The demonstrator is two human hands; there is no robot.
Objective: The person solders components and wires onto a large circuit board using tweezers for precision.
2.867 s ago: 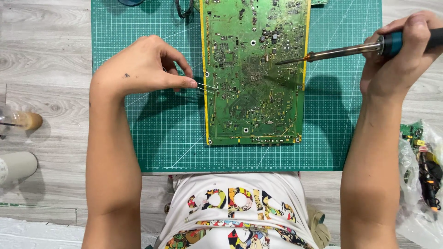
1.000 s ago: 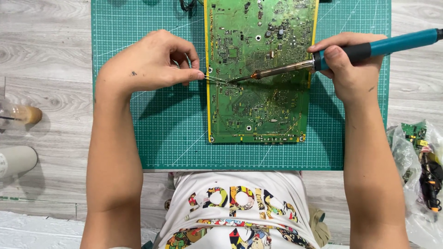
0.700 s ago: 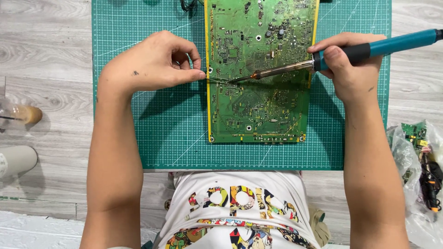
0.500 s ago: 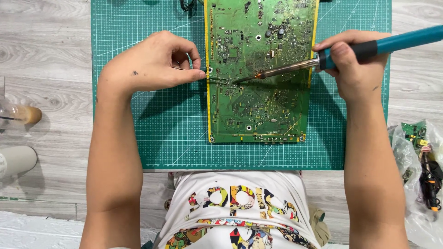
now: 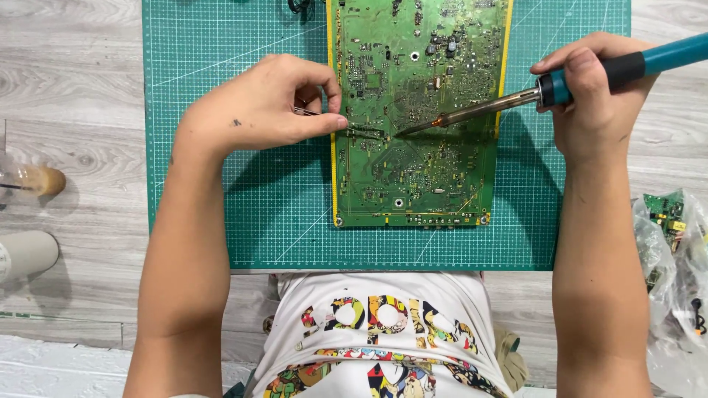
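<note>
On the green cutting mat [image 5: 243, 214], which covers the middle of the grey wood-grain worktop [image 5: 74, 88], lies a green circuit board [image 5: 420, 177], flat, component side up, its long edges trimmed in yellow. Its lower edge sits well inside the mat's lower border.

My left hand [image 5: 258, 110] rests on the mat just beside the board's left edge. Its fingers [image 5: 324, 124] are pinched on a pair of thin metal tweezers [image 5: 354, 130]; the tweezer tips reach over the yellow edge onto the board, pointing right. Whether the tips grip a component I cannot tell; the part is too small to make out.

My right hand [image 5: 594, 96] hovers over the mat's right side, fingers clenched around the handle of a soldering iron [image 5: 531, 94]. The handle is teal with a black grip band; the metal shaft slants down and leftwards across the board's right edge. Its pointed tip sits at the board's surface near the middle, just beside the tweezer tips.

At the worktop's left edge stand a small clear bottle with brownish contents [image 5: 33, 179] and a pale cylinder [image 5: 26, 254], both well apart from the mat. At the right edge lies a clear plastic bag [image 5: 675, 295] holding small green boards and dark parts. Below the mat shows my white printed shirt [image 5: 383, 339].
</note>
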